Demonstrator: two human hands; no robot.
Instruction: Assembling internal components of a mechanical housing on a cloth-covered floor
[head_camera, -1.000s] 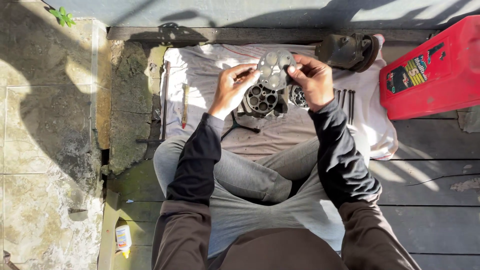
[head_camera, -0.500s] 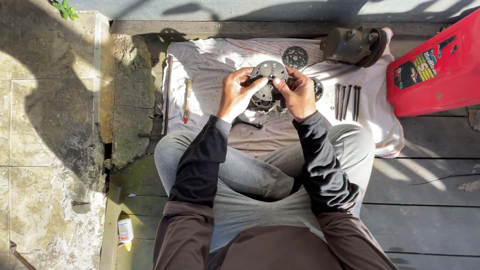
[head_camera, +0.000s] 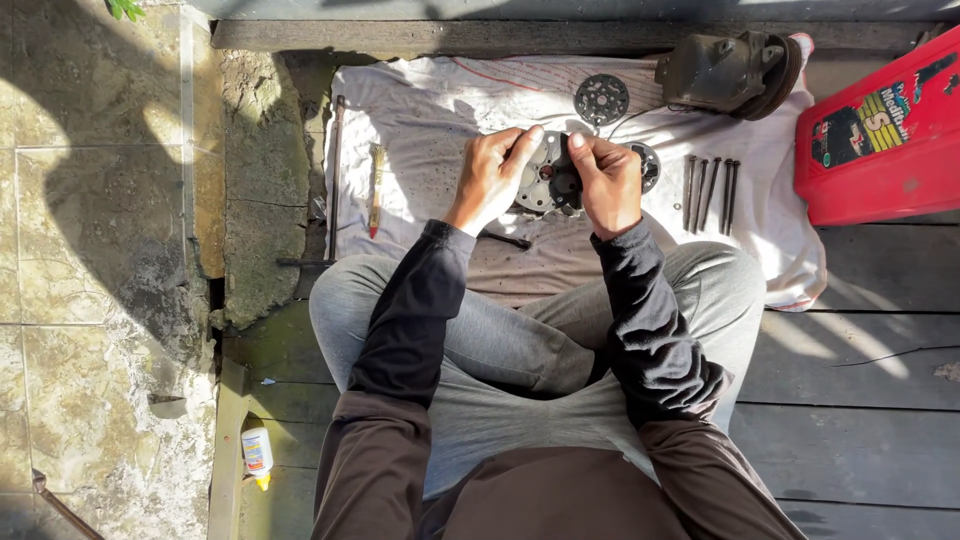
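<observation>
I sit cross-legged before a white cloth (head_camera: 440, 100) spread on the ground. My left hand (head_camera: 492, 175) and my right hand (head_camera: 606, 180) both grip a round grey metal plate (head_camera: 545, 175) with holes, held upright between them above the cloth. A dark cylindrical part sits behind and below the plate, mostly hidden by my right hand. Another round plate (head_camera: 648, 165) lies just right of my right hand.
On the cloth lie a perforated disc (head_camera: 601, 99), several long bolts (head_camera: 708, 190), a wooden-handled tool (head_camera: 376, 185) and a dark housing (head_camera: 722, 70). A red container (head_camera: 880, 135) stands at the right. A long metal rod (head_camera: 334, 170) and a small bottle (head_camera: 257, 452) lie left.
My hands have drawn closer together on the plate and lowered it slightly. The view has shifted so more of the cloth and the perforated disc show.
</observation>
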